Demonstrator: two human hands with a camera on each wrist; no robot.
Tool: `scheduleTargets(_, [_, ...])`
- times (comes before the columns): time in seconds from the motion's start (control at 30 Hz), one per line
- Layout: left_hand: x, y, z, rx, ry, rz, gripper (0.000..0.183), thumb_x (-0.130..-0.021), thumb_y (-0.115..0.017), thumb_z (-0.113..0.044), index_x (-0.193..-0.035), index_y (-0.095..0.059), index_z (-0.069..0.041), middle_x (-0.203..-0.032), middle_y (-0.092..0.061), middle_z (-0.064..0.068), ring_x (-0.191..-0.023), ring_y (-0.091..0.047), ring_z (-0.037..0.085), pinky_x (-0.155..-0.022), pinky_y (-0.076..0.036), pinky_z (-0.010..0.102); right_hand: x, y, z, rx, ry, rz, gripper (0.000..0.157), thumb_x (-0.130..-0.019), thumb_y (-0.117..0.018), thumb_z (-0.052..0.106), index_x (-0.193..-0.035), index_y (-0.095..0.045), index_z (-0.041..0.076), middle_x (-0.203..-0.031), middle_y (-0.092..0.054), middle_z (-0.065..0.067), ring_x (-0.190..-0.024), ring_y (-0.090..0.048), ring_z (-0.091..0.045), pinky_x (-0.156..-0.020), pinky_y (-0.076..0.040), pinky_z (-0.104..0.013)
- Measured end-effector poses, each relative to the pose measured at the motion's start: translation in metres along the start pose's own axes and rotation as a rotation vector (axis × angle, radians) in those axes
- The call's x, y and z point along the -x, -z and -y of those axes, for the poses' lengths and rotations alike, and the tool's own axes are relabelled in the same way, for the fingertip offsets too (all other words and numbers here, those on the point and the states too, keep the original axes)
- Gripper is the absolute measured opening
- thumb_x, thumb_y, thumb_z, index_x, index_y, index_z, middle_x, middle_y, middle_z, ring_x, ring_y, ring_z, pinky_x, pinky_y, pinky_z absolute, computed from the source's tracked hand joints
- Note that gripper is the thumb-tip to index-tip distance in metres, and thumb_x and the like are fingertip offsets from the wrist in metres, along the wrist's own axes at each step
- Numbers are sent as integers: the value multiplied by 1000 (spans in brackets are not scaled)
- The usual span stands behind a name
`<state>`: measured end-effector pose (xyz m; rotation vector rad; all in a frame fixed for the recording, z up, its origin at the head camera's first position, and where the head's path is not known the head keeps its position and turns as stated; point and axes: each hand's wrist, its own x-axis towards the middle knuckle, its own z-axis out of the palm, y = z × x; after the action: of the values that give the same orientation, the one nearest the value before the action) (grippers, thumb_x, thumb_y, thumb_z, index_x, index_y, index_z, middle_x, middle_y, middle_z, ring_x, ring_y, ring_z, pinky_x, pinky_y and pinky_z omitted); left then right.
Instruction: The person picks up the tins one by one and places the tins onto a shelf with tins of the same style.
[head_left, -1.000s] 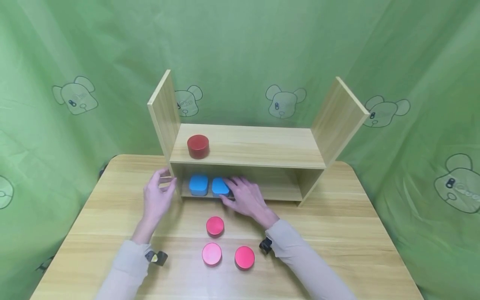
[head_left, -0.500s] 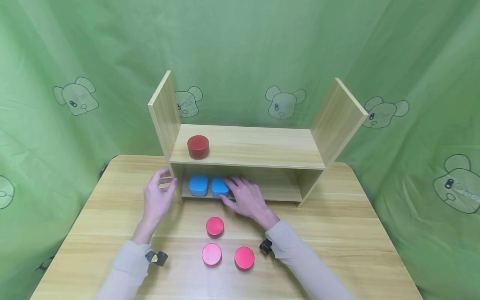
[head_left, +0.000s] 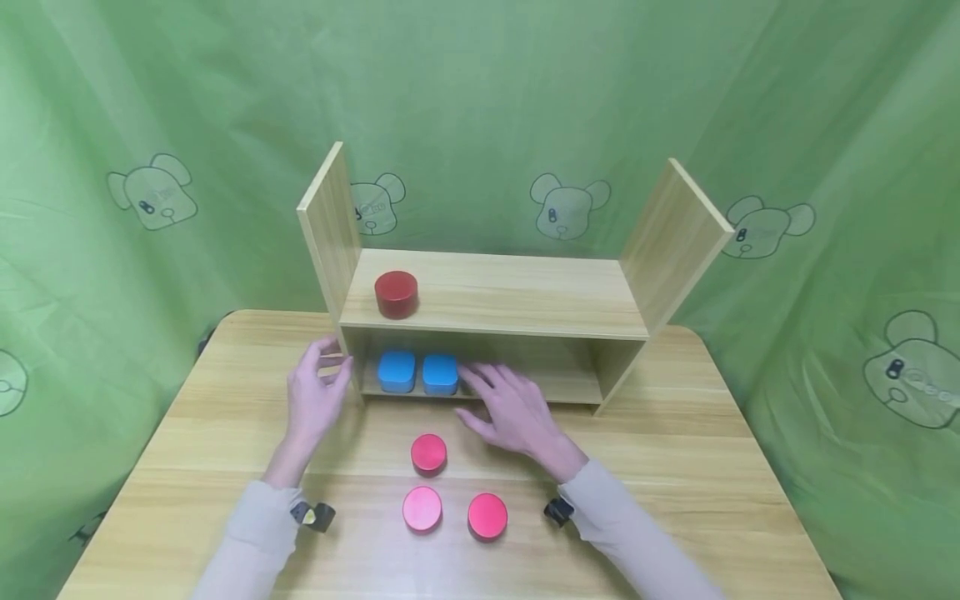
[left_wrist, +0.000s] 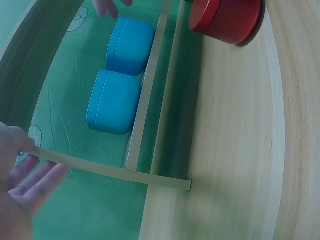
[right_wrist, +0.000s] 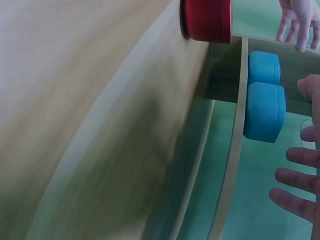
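Two blue rounded-square lidded boxes stand side by side on the lower level of a wooden shelf (head_left: 525,292): the left box (head_left: 397,372) and the right box (head_left: 440,375). My right hand (head_left: 517,412) is just right of the right box, its fingers spread and apart from it; the right wrist view shows a gap between the fingers and the box (right_wrist: 265,112). My left hand (head_left: 318,392) holds the front edge of the shelf's left side panel, thumb and fingers on either side of it in the left wrist view (left_wrist: 25,185).
A dark red round tin (head_left: 397,295) sits on the upper level at the left. Three red-pink round tins stand on the table before the shelf: one (head_left: 429,454) nearer it, two (head_left: 422,509) (head_left: 487,517) closer to me. A green curtain (head_left: 480,100) hangs behind.
My right hand has let go of the right blue box and moved a little right and toward me, its fingers spread. The left hand stays on the side panel.
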<state>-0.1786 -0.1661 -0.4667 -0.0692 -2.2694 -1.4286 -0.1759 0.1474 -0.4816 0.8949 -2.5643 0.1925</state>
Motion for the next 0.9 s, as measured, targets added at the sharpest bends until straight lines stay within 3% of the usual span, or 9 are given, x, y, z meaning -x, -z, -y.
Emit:
scheduleTargets(0.17, [0, 0, 0, -3, 2, 6, 37, -95, -71, 1, -130, -60, 8, -125, -71, 29, -107, -75, 45, -86, -70, 45, 12, 8, 1, 1, 52, -26, 62, -91, -75, 52, -141, -66, 16, -135, -73, -6, -115, -72, -25, -79, -71, -35])
scheduleTargets(0.37, [-1, 1, 0, -7, 12, 10, 38, -96, -71, 0, -131, -60, 8, -126, -71, 28, -108, -74, 44, -87, -70, 44, 26, 19, 3, -2, 83, -14, 63, -90, -76, 53, -140, -67, 17, -131, -74, -4, -112, -71, -23, -72, -70, -30])
scheduleTargets(0.63, [0, 1, 0, -3, 40, 18, 39, -96, -69, 1, -133, -59, 7, -128, -70, 28, -111, -73, 45, -89, -69, 43, 43, 33, 7, -104, 120, 73, 65, -91, -74, 54, -142, -64, 16, -133, -72, -3, -118, -71, -22, -94, -70, -37])
scheduleTargets(0.9, [0, 1, 1, -18, 40, 27, 40, -96, -70, 1, -134, -59, 6, -128, -70, 27, -111, -73, 43, -90, -70, 45, 71, 34, 9, -152, 178, 76, 64, -91, -74, 55, -140, -65, 14, -131, -72, -1, -119, -69, -18, -101, -67, -38])
